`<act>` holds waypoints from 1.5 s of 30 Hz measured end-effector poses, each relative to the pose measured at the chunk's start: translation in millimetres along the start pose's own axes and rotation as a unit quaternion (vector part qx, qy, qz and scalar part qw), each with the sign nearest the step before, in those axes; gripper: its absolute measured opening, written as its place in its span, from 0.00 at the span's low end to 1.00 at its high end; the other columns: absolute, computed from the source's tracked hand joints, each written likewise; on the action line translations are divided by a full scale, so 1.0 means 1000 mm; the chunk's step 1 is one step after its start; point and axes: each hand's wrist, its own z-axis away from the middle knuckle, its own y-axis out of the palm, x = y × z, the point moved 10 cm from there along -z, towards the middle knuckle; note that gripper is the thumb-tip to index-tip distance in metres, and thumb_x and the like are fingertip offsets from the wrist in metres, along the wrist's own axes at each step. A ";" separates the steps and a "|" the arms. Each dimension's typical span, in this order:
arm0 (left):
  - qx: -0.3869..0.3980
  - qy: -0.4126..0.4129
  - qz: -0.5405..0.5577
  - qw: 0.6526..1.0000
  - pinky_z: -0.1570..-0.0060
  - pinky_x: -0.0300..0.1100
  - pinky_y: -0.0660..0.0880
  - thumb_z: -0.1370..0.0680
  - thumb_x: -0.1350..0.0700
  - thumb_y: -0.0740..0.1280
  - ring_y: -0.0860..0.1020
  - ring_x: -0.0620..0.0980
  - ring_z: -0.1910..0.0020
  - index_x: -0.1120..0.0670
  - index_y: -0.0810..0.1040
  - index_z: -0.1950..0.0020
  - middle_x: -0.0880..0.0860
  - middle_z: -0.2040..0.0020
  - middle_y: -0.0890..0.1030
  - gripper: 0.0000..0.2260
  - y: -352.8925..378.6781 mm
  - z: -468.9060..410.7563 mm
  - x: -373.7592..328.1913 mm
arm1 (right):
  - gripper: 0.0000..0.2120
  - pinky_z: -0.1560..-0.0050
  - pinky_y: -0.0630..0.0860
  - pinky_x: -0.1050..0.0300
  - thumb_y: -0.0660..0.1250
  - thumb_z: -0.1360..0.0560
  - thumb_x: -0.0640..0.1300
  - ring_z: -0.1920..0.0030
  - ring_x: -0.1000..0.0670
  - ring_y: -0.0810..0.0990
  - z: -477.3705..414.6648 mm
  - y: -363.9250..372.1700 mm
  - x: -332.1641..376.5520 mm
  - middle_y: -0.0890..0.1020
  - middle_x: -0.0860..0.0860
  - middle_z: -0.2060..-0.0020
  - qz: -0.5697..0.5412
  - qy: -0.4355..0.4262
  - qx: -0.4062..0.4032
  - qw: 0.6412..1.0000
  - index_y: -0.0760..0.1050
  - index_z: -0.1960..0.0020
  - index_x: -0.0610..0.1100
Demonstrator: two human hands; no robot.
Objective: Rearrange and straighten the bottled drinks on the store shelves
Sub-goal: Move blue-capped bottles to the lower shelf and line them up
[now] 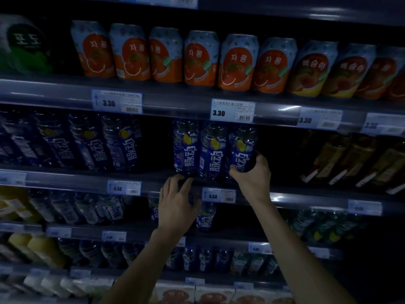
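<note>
On middle shelf (65,181): three dark blue ribbed plastic bottles (213,150), upright, touching.
Right hand (252,175): grips rightmost bottle (242,148) low.
Left hand (176,199): spread fingertips touch leftmost bottle (185,145) at its base.

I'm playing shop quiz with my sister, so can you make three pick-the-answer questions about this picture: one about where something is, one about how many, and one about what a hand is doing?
1. Where are the orange cans?
A) on the shelf above the middle group of blue bottles
B) below them
C) on the floor

2. How many bottles are in that group?
A) two
B) three
C) five

3. What is the right hand doing?
A) hanging loose
B) gripping the rightmost bottle
C) holding a price tag

Answers: 1 A, the cans line the shelf overhead; 2 B, three stand side by side; 3 B, its fingers wrap that bottle.
</note>
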 end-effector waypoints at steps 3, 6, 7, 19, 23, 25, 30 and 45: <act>0.006 -0.002 0.000 1.000 0.34 0.58 0.68 0.27 0.51 0.70 0.68 0.61 0.32 0.55 0.73 0.33 0.58 0.34 0.72 0.23 0.000 0.000 0.000 | 0.26 0.52 0.73 0.62 0.77 0.34 0.44 0.48 0.50 0.78 0.000 0.000 0.000 0.77 0.46 0.46 0.000 0.000 0.001 1.000 0.71 0.40 0.43; 0.007 -0.002 0.005 1.000 0.34 0.58 0.67 0.27 0.51 0.71 0.68 0.61 0.32 0.55 0.73 0.33 0.58 0.34 0.72 0.24 -0.002 0.000 -0.002 | 0.26 0.54 0.71 0.66 0.76 0.33 0.44 0.48 0.51 0.77 0.002 0.001 0.001 0.76 0.47 0.46 -0.001 -0.006 0.002 1.000 0.71 0.39 0.43; 0.008 -0.003 0.007 1.000 0.33 0.58 0.67 0.27 0.51 0.71 0.67 0.61 0.32 0.55 0.73 0.32 0.58 0.34 0.72 0.24 -0.002 0.000 -0.002 | 0.26 0.55 0.70 0.68 0.76 0.33 0.44 0.48 0.51 0.77 0.002 0.001 0.002 0.76 0.47 0.45 -0.002 -0.008 0.003 1.000 0.71 0.38 0.43; 0.067 -0.026 0.063 0.995 0.31 0.55 0.64 0.23 0.49 0.66 0.60 0.55 0.28 0.52 0.67 0.28 0.54 0.28 0.64 0.25 -0.003 0.001 0.000 | 0.30 0.45 0.73 0.59 0.75 0.31 0.47 0.42 0.50 0.76 0.005 0.004 -0.003 0.76 0.48 0.40 0.003 0.013 0.045 0.999 0.68 0.33 0.45; 0.051 -0.052 0.140 0.988 0.35 0.51 0.70 0.22 0.52 0.66 0.62 0.53 0.30 0.51 0.66 0.28 0.53 0.28 0.61 0.23 -0.008 0.010 0.006 | 0.33 0.38 0.70 0.56 0.73 0.28 0.49 0.38 0.53 0.71 0.035 -0.004 -0.004 0.70 0.51 0.37 0.005 -0.008 -0.021 1.000 0.64 0.28 0.44; 0.043 -0.061 0.164 0.984 0.33 0.46 0.69 0.21 0.52 0.66 0.62 0.52 0.29 0.51 0.65 0.28 0.52 0.27 0.61 0.23 -0.008 0.016 0.011 | 0.26 0.45 0.73 0.58 0.72 0.27 0.45 0.44 0.51 0.74 0.051 -0.006 -0.003 0.72 0.51 0.44 -0.005 -0.034 -0.052 0.998 0.68 0.32 0.42; 0.035 -0.082 0.201 0.975 0.41 0.28 0.65 0.21 0.54 0.65 0.68 0.40 0.45 0.51 0.67 0.29 0.50 0.32 0.67 0.20 -0.006 0.029 0.024 | 0.15 0.57 0.75 0.67 0.70 0.26 0.40 0.55 0.48 0.79 0.083 0.018 -0.022 0.79 0.46 0.52 -0.038 -0.039 -0.026 0.998 0.73 0.40 0.41; 0.049 -0.209 0.223 0.951 0.47 0.35 0.66 0.22 0.55 0.67 0.71 0.50 0.40 0.55 0.70 0.31 0.53 0.35 0.70 0.19 0.093 0.072 0.116 | 0.16 0.45 0.74 0.56 0.70 0.25 0.41 0.46 0.49 0.77 0.135 0.099 -0.127 0.77 0.46 0.46 0.016 -0.008 -0.008 1.000 0.73 0.39 0.40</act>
